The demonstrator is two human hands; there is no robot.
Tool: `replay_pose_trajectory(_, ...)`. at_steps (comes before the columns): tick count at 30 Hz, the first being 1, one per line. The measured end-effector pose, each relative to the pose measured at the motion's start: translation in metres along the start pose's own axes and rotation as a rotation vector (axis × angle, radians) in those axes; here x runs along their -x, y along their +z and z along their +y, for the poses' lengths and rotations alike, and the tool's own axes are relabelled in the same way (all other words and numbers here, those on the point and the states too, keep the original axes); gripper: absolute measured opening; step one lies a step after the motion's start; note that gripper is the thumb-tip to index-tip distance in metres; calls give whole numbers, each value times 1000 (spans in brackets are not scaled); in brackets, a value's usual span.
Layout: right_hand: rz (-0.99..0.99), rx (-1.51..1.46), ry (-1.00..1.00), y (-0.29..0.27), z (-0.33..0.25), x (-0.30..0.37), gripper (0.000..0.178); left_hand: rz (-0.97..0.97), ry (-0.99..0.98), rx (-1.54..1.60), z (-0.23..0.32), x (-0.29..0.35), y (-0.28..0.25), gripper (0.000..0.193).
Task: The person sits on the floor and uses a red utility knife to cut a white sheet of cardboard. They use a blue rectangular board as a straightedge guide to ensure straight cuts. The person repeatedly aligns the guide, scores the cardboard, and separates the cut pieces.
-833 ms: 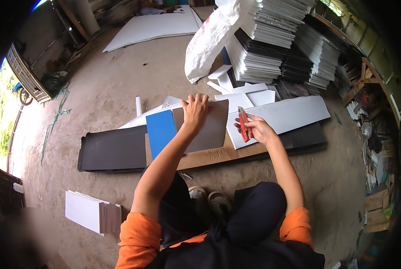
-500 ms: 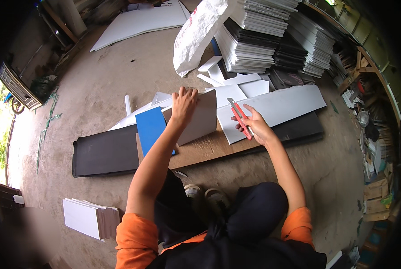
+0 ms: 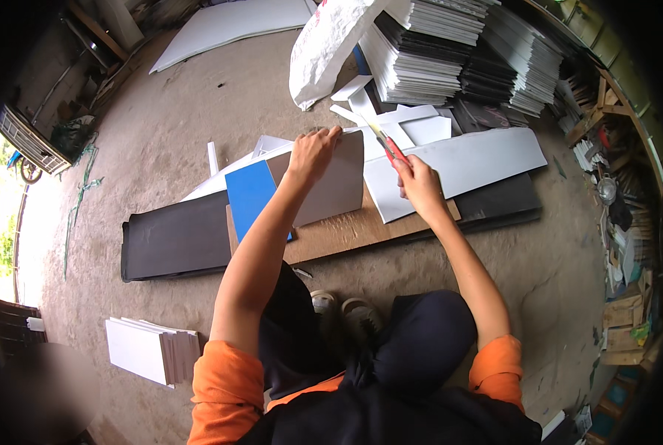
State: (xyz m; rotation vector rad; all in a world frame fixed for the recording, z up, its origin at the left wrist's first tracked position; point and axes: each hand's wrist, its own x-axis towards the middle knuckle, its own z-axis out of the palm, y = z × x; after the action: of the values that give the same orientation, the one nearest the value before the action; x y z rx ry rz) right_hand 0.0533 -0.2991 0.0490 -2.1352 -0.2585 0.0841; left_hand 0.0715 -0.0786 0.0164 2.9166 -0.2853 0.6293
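Note:
My left hand (image 3: 315, 156) is closed over the top edge of a grey-brown foam-like panel (image 3: 333, 189), which it holds tilted up on a brown board (image 3: 346, 236). In my right hand (image 3: 422, 187) is a red utility knife (image 3: 396, 150), gripped round its handle. Its blade points away from me, just past the panel's upper right corner; whether it touches the panel I cannot tell. A blue sheet (image 3: 248, 194) lies on the board beside my left forearm. To the right a long white panel (image 3: 465, 167) lies partly over the board.
Long black panels (image 3: 175, 239) lie beneath the board. White offcuts (image 3: 428, 127) and a white sack (image 3: 331, 55) are beyond it. Tall stacks of white and black sheets (image 3: 428, 55) stand far right. A small pile of cut pieces (image 3: 138, 348) rests on the floor at my left.
My right hand has moved forward and turned the knife so its blade points away, close to the panel's upper corner. My left hand has shifted slightly right along the panel's top edge.

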Motion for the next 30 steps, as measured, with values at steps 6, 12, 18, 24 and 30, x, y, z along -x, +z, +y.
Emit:
replay_pose_trajectory(6,42,245,-235,24,9,-1,20,-13,-23,-13,3,1,1,25)
replay_pose_trajectory(12,-16,293,-137,18,-4,4,24,41,-34,-24,4,-2,1,20)
replay_pose_trajectory(18,-94,282,-142,30,-2,5,28,145,-34,-42,5,-4,22,13)
replay_pose_trajectory(24,-86,360,-153,32,-11,6,28,39,-87,-26,7,-6,17,25)
replay_pose_trajectory(30,-82,403,-159,33,-10,4,27,65,-60,5,4,-6,18,23)
